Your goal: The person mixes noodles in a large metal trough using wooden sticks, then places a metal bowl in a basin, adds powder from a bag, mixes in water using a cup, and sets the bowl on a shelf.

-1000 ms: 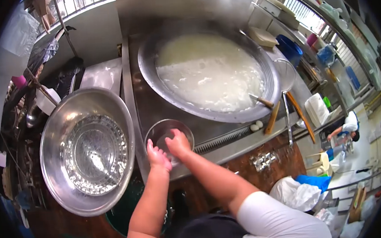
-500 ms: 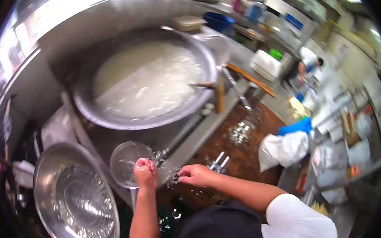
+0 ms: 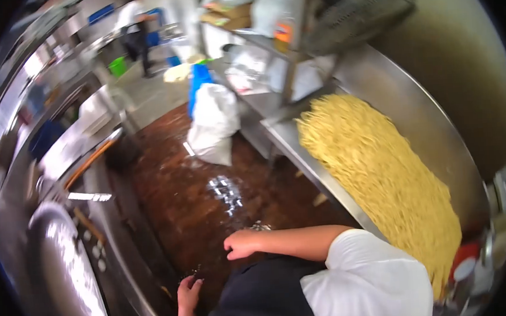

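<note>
Kitchen with a wet reddish-brown floor (image 3: pixel 190 220) down the middle, and the whole shot was kinda blurry. One big round pan (image 3: pixel 53 211) sat at lower left on the steel stove (image 3: pixel 120 259), partly out of view, with pale liquid (image 3: pixel 69 279) in it. Right beside the rim were a few pale egg-like things (image 3: pixel 87 235), too smeared for me to count. Also by the pan: two wooden handles, one short (image 3: pixel 89 226) and one long and orange-ish (image 3: pixel 94 159), plus one shiny metal strip (image 3: pixel 90 197).

Two hands in play. Left hand (image 3: pixel 189 295) was low, just off the stove's front edge, pointing up and away from the body, its grip loose with thumb and fingers apart. Right hand (image 3: pixel 244 243) hung over the floor in front of the dark apron (image 3: pixel 255 291), forearm nearly level from the white sleeve, fingers curled down; couldn't tell if that grip was closed all the way.

Off to the right, one long heap of yellow noodles (image 3: pixel 381 173) covered a steel worktop (image 3: pixel 339 196). Further out: one white sack (image 3: pixel 214 122), one blue bag (image 3: pixel 200 86) against it, one green bucket (image 3: pixel 118 66) and one co-worker (image 3: pixel 133 26) way at the back.
</note>
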The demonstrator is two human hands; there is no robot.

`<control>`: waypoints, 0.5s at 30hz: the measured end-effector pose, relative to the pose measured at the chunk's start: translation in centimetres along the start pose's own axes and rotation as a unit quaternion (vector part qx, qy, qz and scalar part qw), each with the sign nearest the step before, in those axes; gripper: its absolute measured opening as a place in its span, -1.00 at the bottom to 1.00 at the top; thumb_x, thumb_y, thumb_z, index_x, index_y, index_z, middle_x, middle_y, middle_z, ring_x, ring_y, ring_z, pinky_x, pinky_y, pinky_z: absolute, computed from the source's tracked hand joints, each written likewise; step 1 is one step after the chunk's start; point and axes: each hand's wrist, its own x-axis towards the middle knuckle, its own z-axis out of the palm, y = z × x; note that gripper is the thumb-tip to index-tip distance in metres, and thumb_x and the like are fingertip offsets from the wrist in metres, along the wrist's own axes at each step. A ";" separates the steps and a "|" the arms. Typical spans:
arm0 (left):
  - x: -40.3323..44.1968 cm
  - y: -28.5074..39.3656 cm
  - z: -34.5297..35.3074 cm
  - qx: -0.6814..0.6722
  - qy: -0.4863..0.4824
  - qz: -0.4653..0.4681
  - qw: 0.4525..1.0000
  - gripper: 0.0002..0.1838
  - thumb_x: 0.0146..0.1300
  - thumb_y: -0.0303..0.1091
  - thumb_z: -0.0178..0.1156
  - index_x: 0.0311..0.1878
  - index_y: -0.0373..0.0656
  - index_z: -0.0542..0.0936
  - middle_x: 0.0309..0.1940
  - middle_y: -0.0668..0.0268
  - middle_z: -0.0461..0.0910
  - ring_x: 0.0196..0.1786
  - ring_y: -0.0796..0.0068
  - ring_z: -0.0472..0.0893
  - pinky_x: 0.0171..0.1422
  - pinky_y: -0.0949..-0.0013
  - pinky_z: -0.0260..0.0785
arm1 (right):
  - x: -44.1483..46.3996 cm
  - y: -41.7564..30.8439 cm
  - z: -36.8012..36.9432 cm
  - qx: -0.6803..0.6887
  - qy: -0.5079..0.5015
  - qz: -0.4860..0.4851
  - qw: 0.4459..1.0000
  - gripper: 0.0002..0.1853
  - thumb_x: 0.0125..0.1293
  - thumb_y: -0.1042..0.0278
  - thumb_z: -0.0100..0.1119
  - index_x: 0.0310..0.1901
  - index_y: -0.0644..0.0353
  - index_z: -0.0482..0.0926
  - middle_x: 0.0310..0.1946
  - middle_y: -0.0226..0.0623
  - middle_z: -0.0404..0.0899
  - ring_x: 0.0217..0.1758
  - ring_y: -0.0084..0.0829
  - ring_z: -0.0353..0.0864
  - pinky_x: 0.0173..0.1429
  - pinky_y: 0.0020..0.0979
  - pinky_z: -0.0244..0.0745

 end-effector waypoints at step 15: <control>12.8 12.9 10.8 0.336 -0.285 0.338 0.831 -0.29 0.09 -0.02 0.38 0.25 -0.23 0.48 0.30 -0.08 0.38 0.38 -0.01 0.35 0.47 0.12 0.19 | -13.3 7.1 8.8 0.207 0.169 0.239 0.934 -0.71 0.14 0.10 0.27 -0.16 0.05 0.71 -0.30 -0.23 0.71 -0.15 -0.29 0.70 -0.08 -0.25 0.55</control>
